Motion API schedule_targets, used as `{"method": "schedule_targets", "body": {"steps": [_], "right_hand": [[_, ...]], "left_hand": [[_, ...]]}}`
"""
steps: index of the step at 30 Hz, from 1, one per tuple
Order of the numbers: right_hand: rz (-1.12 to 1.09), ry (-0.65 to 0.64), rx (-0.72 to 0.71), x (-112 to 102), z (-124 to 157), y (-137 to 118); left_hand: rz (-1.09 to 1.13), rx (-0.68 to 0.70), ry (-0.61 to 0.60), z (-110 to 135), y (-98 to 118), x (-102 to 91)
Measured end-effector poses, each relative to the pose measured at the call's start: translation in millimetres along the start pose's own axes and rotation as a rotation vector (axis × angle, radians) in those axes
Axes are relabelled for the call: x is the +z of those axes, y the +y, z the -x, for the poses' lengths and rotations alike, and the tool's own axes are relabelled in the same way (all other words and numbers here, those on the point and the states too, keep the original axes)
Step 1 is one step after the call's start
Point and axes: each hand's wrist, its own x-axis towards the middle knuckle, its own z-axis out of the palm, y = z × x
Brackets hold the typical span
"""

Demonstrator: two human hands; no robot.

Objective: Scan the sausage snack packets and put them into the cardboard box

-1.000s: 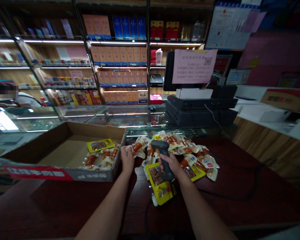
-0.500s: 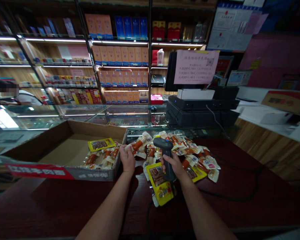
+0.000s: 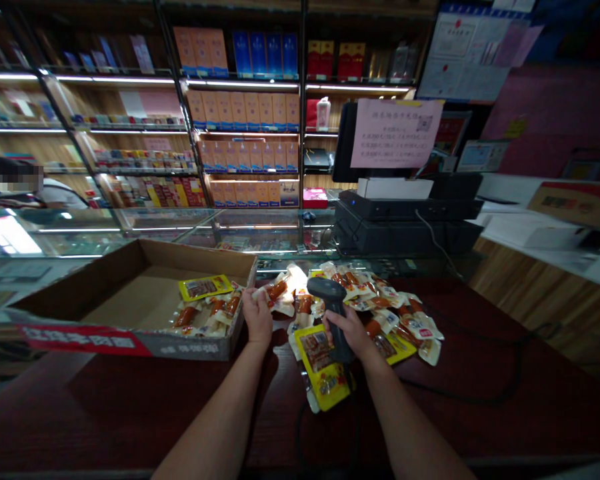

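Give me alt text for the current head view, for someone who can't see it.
A right hand holds a scanner, with bright light on the sausage packet in the left hand. More packets lie on a table beside an open box; stocked shelves stand behind.

Seven o'clock: near end of sausage packet (image 3: 279, 289) partly covered by left hand (image 3: 258, 317). Five o'clock: grip of scanner (image 3: 334, 304) partly covered by right hand (image 3: 354, 332). Forearms (image 3: 225, 407) cut by bottom edge. Eight o'clock: lettering (image 3: 80, 337) on cardboard box (image 3: 150, 345) blurred. One to two o'clock: sign (image 3: 397, 117) hides much of monitor (image 3: 347, 143), fine print (image 3: 393, 147) unreadable. Nine o'clock: person (image 3: 60, 192) hidden below chest by glass case (image 3: 180, 220).
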Motion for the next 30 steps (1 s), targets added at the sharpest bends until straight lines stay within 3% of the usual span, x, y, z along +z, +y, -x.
{"method": "schedule_targets", "body": {"steps": [13, 19, 25, 30], "right_hand": [[-0.061, 0.013, 0.033, -1, -3, 3], [-0.166, 0.007, 0.057, 9, -5, -11], [-0.253, -0.126, 0.124, 47, -13, -49], [-0.276, -0.234, 0.153, 90, -23, -55]], "left_hand": [[-0.016, -0.030, 0.012, 3, 16, -0.3], [-0.011, -0.050, 0.007, -1, 46, -2.1], [0.110, -0.079, 0.173, -43, 82, -39.3], [0.123, -0.101, 0.314, -84, 72, -85.4]]}}
